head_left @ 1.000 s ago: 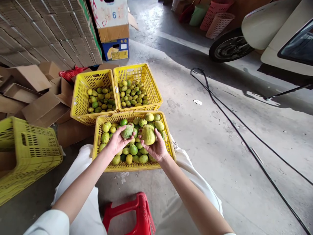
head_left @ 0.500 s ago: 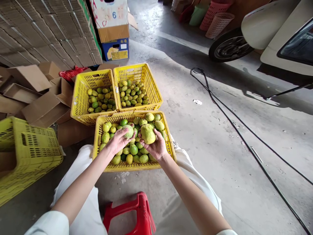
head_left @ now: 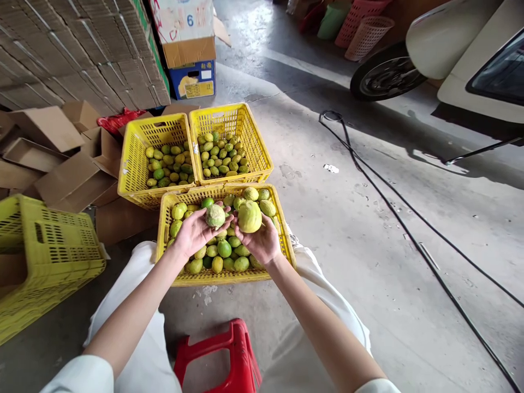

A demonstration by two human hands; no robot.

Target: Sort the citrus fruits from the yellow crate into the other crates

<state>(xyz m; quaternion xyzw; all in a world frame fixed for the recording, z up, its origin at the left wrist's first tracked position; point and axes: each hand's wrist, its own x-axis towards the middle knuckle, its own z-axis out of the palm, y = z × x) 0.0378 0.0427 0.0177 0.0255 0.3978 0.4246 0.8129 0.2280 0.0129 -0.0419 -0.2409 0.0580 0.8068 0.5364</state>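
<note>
My left hand [head_left: 197,228] is palm up, cradling a smaller green lemon [head_left: 215,216] with pale, rough patches on its fingers. Beside it, my right hand [head_left: 262,238] holds a larger yellow-green lemon [head_left: 249,216] from below and the right side. Both hands are above the near yellow crate [head_left: 221,279], their fingertips close together. Many yellow and green lemons [head_left: 224,248] lie in that crate; the hands hide some of them.
Two yellow crates [head_left: 154,191] [head_left: 262,158] with smaller lemons stand behind. Another yellow crate [head_left: 61,256] and loose cardboard boxes [head_left: 73,180] are at left. A red stool [head_left: 241,355] is below. Black cables [head_left: 393,204] cross the floor at right, near a vehicle's wheel [head_left: 387,76].
In my left hand the green lemon has turned, and the fingers have opened flatter beneath it. The larger lemon has turned in my right hand. Both hands stay above the near crate.
</note>
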